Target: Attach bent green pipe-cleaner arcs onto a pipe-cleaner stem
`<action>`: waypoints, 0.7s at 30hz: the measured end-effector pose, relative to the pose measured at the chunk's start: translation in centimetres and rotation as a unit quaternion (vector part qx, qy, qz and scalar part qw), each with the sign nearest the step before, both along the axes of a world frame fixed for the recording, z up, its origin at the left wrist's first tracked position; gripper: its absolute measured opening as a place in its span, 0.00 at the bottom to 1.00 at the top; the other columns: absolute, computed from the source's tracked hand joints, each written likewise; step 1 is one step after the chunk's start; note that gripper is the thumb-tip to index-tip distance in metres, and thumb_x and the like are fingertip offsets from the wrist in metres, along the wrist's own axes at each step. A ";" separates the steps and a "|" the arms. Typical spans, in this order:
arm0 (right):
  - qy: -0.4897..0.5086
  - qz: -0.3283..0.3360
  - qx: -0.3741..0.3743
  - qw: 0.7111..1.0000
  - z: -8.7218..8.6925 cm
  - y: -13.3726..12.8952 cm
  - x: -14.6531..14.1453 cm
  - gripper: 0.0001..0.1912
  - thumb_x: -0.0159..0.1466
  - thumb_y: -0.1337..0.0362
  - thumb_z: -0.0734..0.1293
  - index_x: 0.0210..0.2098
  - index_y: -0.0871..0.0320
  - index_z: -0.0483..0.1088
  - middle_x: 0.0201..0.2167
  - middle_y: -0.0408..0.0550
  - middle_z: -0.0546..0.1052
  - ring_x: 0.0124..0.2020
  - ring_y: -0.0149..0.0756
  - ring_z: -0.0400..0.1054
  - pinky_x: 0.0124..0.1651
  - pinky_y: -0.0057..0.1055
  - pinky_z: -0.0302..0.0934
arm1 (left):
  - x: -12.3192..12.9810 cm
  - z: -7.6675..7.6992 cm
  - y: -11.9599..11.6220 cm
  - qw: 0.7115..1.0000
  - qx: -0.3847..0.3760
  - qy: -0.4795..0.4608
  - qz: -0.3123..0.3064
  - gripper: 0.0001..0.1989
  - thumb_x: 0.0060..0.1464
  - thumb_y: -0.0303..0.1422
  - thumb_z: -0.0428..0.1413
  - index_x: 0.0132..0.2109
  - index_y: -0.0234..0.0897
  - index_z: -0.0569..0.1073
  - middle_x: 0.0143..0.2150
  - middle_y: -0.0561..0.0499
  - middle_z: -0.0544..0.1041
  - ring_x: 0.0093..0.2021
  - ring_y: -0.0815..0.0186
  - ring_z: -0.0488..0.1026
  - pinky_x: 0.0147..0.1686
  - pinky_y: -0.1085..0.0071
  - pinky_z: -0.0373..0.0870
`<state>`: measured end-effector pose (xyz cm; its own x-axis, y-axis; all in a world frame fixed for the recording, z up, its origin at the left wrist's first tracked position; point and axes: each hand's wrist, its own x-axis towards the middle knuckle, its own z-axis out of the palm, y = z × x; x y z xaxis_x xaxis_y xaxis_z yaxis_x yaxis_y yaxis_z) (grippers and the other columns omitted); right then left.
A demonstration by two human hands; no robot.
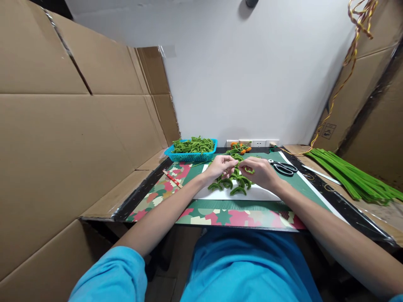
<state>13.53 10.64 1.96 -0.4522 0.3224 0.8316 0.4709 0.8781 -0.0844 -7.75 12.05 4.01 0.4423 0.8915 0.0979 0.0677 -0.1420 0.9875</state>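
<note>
in the head view, the left hand (223, 166) and the right hand (258, 170) are brought nearly tip to tip over a white sheet (217, 195). the fingers are curled in on both, but whether anything's clamped there can't be told, too small tbh. curled green pieces (238, 191) are scattered on the sheet under and around the hands. more green bits (193, 145) are heaped in a blue basket (192, 157), far left. an orange-tipped bunch (241, 147) is laid at the far side, scissors (285, 168) just right of the right hand, long green strips (352, 176) piled farther right.
</note>
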 end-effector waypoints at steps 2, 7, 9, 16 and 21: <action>0.003 0.005 -0.001 1.000 0.1 0.0 0.1 0.08 0.67 0.72 0.66 0.34 0.55 0.73 0.27 0.45 0.77 0.27 0.33 0.68 0.32 0.28 0.61 | 0.0 0.0 0.0 1.000 -0.010 -0.006 0.003 0.23 0.51 0.49 0.70 0.37 0.34 0.74 0.25 0.55 0.74 0.17 0.76 0.67 0.14 0.79 0.55; 0.008 0.011 -0.016 1.000 0.0 0.2 0.1 0.08 0.66 0.71 0.66 0.32 0.55 0.72 0.26 0.44 0.76 0.26 0.32 0.67 0.32 0.27 0.60 | 0.2 0.1 -0.1 1.000 -0.017 -0.014 0.006 0.23 0.51 0.49 0.70 0.39 0.34 0.74 0.27 0.56 0.75 0.17 0.76 0.67 0.13 0.78 0.54; 0.012 0.006 -0.020 1.000 0.0 0.3 0.2 0.08 0.66 0.71 0.67 0.30 0.55 0.70 0.25 0.43 0.75 0.25 0.31 0.67 0.31 0.27 0.59 | 0.3 0.1 -0.2 1.000 -0.008 -0.012 0.013 0.24 0.52 0.50 0.69 0.39 0.34 0.74 0.28 0.55 0.75 0.17 0.76 0.67 0.13 0.78 0.54; -0.011 0.013 -0.029 0.999 -0.1 0.4 0.2 0.06 0.70 0.69 0.66 0.35 0.54 0.72 0.29 0.44 0.77 0.28 0.33 0.69 0.33 0.28 0.61 | 0.3 0.2 -0.2 1.000 0.013 -0.004 0.019 0.25 0.51 0.51 0.70 0.40 0.34 0.75 0.30 0.54 0.75 0.18 0.75 0.69 0.13 0.79 0.56; -0.059 -0.015 -0.014 0.998 -0.4 0.5 0.1 0.05 0.72 0.66 0.65 0.43 0.53 0.74 0.35 0.48 0.79 0.34 0.36 0.72 0.37 0.30 0.62 | 0.2 0.5 -0.5 0.999 0.012 -0.001 0.030 0.23 0.53 0.51 0.69 0.40 0.34 0.74 0.32 0.53 0.76 0.21 0.72 0.74 0.14 0.79 0.60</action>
